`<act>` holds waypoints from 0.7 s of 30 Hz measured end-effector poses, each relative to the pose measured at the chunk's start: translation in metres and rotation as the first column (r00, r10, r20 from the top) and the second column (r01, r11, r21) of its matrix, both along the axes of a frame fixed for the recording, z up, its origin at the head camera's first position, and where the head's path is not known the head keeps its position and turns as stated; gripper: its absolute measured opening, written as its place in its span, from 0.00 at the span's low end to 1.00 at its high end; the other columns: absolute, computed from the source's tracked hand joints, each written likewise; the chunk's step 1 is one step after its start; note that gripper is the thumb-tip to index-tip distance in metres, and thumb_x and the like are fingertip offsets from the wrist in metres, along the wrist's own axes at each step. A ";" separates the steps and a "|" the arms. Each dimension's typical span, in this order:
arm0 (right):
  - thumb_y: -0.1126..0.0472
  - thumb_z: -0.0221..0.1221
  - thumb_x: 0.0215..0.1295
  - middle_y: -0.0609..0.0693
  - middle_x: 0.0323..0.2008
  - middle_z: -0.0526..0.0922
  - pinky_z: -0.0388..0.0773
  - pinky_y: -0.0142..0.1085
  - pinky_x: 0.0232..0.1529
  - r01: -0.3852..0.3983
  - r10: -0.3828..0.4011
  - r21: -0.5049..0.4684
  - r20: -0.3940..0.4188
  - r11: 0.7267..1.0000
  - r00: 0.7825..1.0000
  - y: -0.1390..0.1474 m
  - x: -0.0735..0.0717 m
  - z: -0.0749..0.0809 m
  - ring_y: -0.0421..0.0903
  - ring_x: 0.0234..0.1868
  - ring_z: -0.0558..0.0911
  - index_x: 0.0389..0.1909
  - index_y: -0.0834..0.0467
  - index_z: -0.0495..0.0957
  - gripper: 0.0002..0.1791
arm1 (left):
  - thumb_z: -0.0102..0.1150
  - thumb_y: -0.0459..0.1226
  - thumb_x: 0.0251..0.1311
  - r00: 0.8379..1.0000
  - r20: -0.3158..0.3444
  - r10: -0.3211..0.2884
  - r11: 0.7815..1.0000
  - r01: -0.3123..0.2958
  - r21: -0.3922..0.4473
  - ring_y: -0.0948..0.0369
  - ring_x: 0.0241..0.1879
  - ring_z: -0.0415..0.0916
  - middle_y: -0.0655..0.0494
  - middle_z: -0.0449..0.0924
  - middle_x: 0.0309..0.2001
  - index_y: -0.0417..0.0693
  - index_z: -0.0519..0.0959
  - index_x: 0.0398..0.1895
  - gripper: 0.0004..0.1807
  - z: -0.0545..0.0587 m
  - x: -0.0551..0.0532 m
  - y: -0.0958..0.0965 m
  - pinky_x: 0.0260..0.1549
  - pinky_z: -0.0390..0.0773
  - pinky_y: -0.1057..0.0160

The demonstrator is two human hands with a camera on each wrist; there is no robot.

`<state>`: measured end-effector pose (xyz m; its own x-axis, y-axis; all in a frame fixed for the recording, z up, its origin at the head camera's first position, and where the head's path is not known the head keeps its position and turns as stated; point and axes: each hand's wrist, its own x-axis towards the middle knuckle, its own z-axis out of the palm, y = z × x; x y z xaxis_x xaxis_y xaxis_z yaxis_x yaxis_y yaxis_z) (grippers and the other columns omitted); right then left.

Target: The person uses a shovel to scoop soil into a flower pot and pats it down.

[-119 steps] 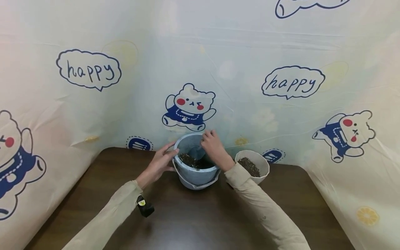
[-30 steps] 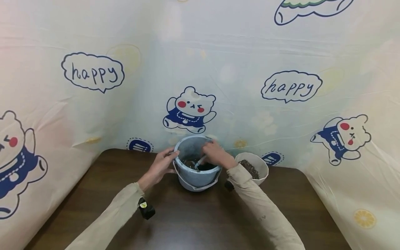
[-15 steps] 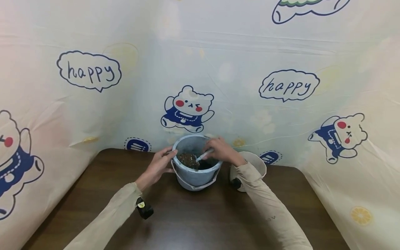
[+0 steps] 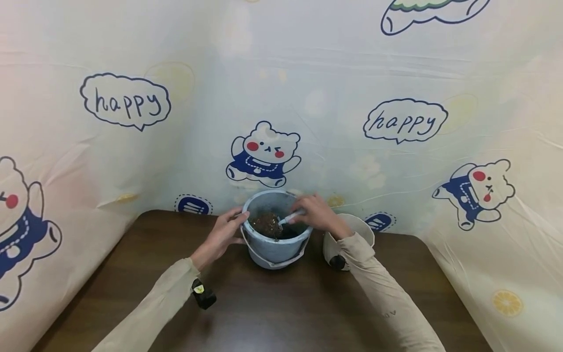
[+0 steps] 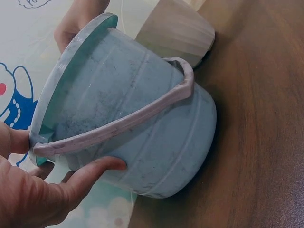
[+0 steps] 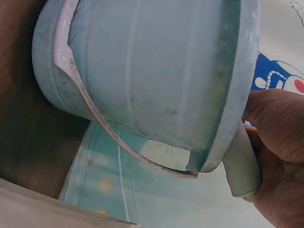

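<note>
A light blue bucket (image 4: pixel 276 252) stands on the table, its pale handle (image 5: pixel 128 124) hanging down the near side. My left hand (image 4: pixel 221 234) grips its left rim, with one finger over the edge and another digit along the outer wall. My right hand (image 4: pixel 317 215), at the right of the bucket's mouth, holds a small trowel by its light blue grip (image 6: pixel 241 164). The trowel slants down into the bucket, its blade covered by dark, crumbly soil (image 4: pixel 266 225). In the left wrist view my right hand shows partly behind the rim.
A white faceted pot (image 4: pixel 364 229) stands right of the bucket, partly behind my right forearm; the sleeve hides its contents. The brown wooden table (image 4: pixel 264 313) ends at a printed cloth backdrop (image 4: pixel 334 161). Black wrist cameras (image 4: pixel 204 294) hang below both sleeves.
My right hand has risen out of the bucket and moved right, tilting the trowel; the soil heap on it now shows higher. The left hand stays on the rim.
</note>
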<state>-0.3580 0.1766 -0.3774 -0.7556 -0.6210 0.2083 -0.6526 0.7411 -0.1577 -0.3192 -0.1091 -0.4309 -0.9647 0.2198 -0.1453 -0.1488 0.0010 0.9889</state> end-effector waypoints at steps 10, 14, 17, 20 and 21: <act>0.54 0.73 0.63 0.51 0.40 0.90 0.83 0.44 0.41 -0.009 0.004 -0.040 -0.115 0.999 0.993 0.011 0.005 0.005 0.50 0.40 0.87 0.43 0.59 0.90 0.14 | 0.50 0.44 0.81 1.000 0.001 0.002 1.000 -0.002 -0.010 0.42 0.72 0.63 0.37 0.59 0.77 0.44 0.61 0.81 0.31 0.002 -0.001 0.000 0.51 0.86 0.41; 0.56 0.73 0.63 0.52 0.41 0.90 0.82 0.47 0.42 -0.014 0.011 -0.022 -0.130 1.000 0.991 0.021 0.011 0.008 0.52 0.41 0.87 0.44 0.60 0.88 0.14 | 0.51 0.45 0.81 1.000 0.008 -0.003 1.000 0.003 -0.002 0.41 0.72 0.63 0.36 0.58 0.77 0.44 0.61 0.81 0.32 0.002 -0.002 0.000 0.54 0.84 0.39; 0.58 0.73 0.63 0.54 0.41 0.89 0.81 0.49 0.40 -0.026 0.023 -0.021 -0.132 0.999 0.991 0.026 0.017 0.010 0.54 0.39 0.86 0.44 0.61 0.86 0.13 | 0.51 0.45 0.81 1.000 0.011 -0.006 1.000 0.006 -0.002 0.41 0.73 0.62 0.37 0.58 0.77 0.44 0.60 0.81 0.32 0.002 -0.003 0.000 0.55 0.83 0.38; 0.58 0.74 0.63 0.54 0.40 0.88 0.80 0.48 0.38 -0.023 0.020 -0.016 -0.143 1.000 0.990 0.032 0.020 0.012 0.53 0.38 0.84 0.43 0.60 0.84 0.13 | 0.50 0.45 0.81 1.000 0.008 -0.004 1.000 0.004 -0.007 0.40 0.72 0.63 0.37 0.58 0.77 0.44 0.60 0.81 0.32 0.001 -0.002 0.000 0.56 0.82 0.37; 0.58 0.74 0.63 0.53 0.39 0.88 0.80 0.47 0.37 -0.017 0.015 -0.015 -0.141 1.000 0.990 0.034 0.021 0.013 0.53 0.37 0.84 0.43 0.59 0.84 0.13 | 0.50 0.45 0.81 1.000 0.008 -0.002 1.000 0.003 -0.006 0.40 0.72 0.63 0.36 0.58 0.77 0.44 0.60 0.81 0.32 0.001 -0.002 0.000 0.56 0.82 0.37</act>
<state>-0.3365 0.2106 -0.3645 -0.7080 -0.6284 0.3222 -0.6809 0.7285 -0.0755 -0.3212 -0.1091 -0.4298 -0.9629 0.2213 -0.1541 -0.1564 0.0072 0.9877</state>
